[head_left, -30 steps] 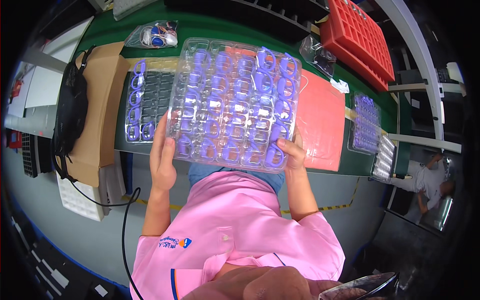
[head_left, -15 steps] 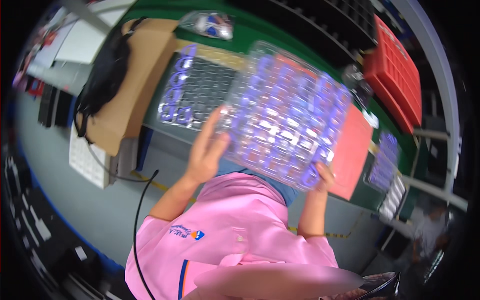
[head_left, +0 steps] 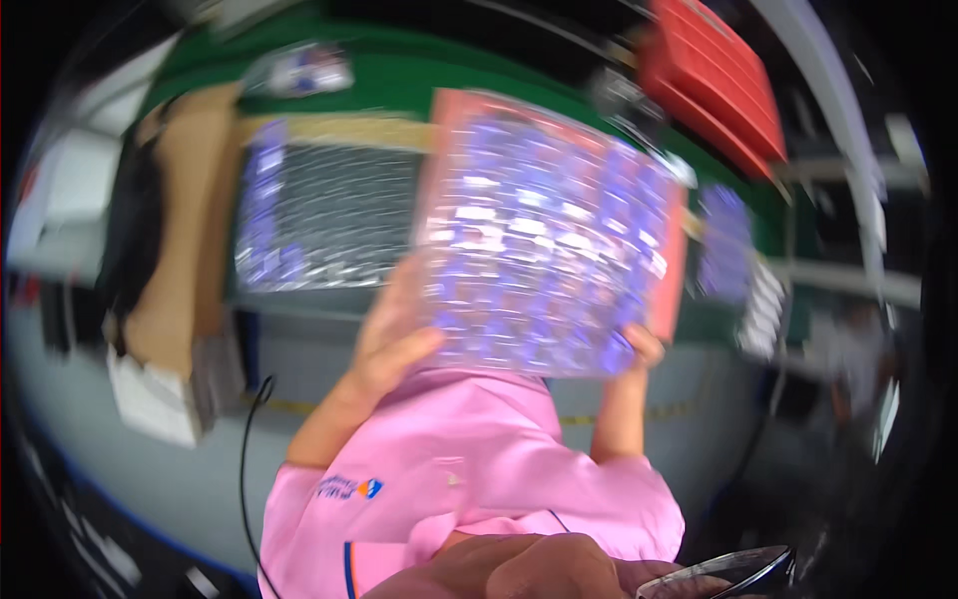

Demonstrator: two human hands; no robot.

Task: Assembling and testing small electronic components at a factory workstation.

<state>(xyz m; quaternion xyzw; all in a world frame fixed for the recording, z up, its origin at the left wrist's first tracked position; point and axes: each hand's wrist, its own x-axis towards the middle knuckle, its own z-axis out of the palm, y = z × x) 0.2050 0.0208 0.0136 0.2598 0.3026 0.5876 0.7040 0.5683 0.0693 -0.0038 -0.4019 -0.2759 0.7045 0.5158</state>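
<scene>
A clear plastic tray (head_left: 539, 240), its pockets filled with rows of small purple parts, is held up in front of me, blurred by motion. My left hand (head_left: 391, 334) grips its left edge, thumb on the near left corner. At the near right corner my right hand (head_left: 642, 349) has closed on the rim. Behind the held tray lies a flat salmon-red panel (head_left: 667, 290), mostly covered. A second clear tray (head_left: 349, 215) rests on the bench to the left, with purple parts along its left side and many pockets showing dark.
A brown cardboard box (head_left: 185, 240) with a black bag (head_left: 135, 245) stands at left. Red crates (head_left: 714, 80) are at the far right. More purple parts (head_left: 725, 245) lie at right on the green bench (head_left: 399, 65). A bagged item (head_left: 304, 70) sits at the back.
The held tray has turned to sit more squarely in front of me, both hands still on it. The whole view has swung, so the bench things appear shifted to the left.
</scene>
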